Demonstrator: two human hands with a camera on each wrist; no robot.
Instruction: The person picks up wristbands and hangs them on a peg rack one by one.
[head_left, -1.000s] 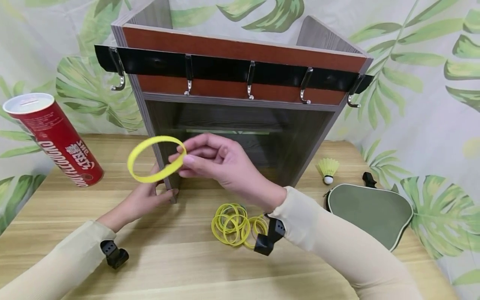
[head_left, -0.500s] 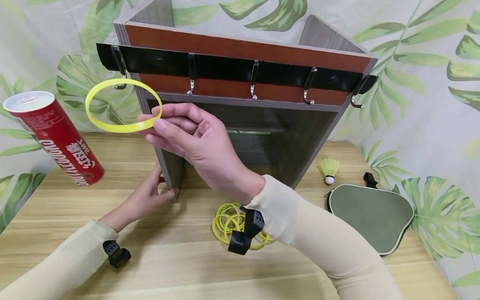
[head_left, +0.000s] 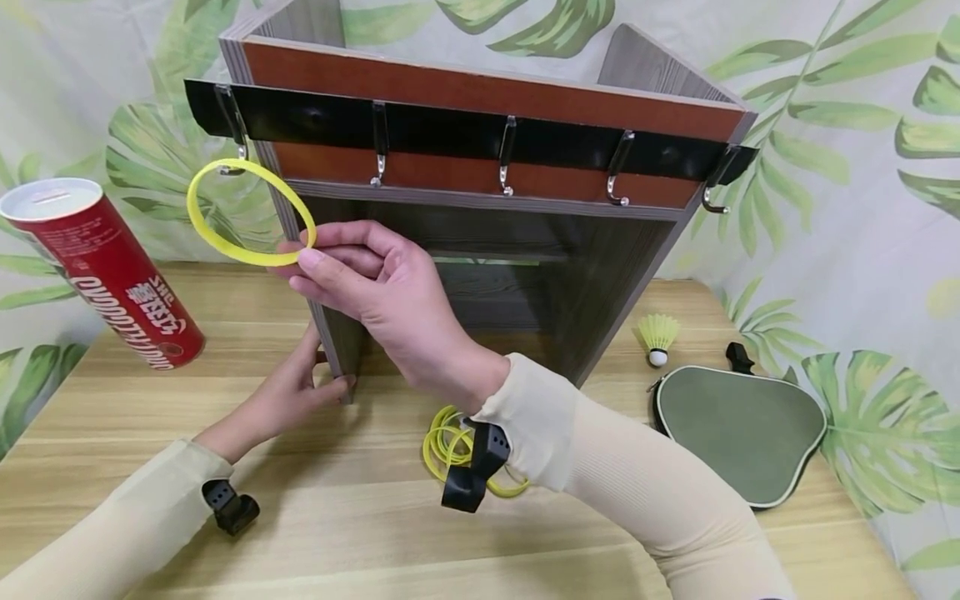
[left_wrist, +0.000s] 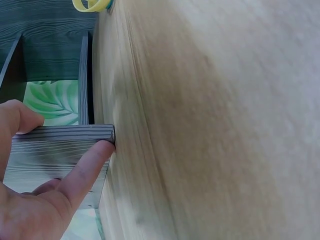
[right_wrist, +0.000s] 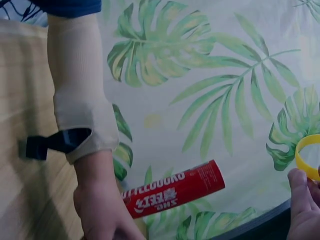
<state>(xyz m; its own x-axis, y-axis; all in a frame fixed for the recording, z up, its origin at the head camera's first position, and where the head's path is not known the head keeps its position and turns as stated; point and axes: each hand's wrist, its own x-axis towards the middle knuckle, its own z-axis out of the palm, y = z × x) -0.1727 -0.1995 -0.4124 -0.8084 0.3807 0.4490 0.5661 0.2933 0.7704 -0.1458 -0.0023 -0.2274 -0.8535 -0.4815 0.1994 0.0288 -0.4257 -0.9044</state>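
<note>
My right hand (head_left: 382, 292) pinches a yellow ring band (head_left: 255, 257) between thumb and fingers, held up at the cabinet's left front. In the head view, the band's upper rim overlaps the leftmost metal hook (head_left: 232, 117); whether they touch, I cannot tell. That hook belongs to a black rail (head_left: 450, 133) lying across the reddish-brown front board (head_left: 480, 79) of a grey wooden cabinet. Low down, my left hand (head_left: 300, 400) grips the cabinet's left side panel (left_wrist: 60, 150), thumb against its front edge near the tabletop. Several matching bands (head_left: 446, 442) lie on the table, partly hidden behind the right wrist camera.
A red canister (head_left: 112, 275) with a white lid stands at the left. To the right are a yellow shuttlecock (head_left: 658, 337) and a green zip case (head_left: 738, 433), with a small black object (head_left: 739, 358) behind it. Leaf-patterned cloth (head_left: 847, 250) hangs around the table.
My right hand has carried the yellow band up and left, from in front of the side panel to the leftmost hook. My left hand keeps its grip on the panel.
</note>
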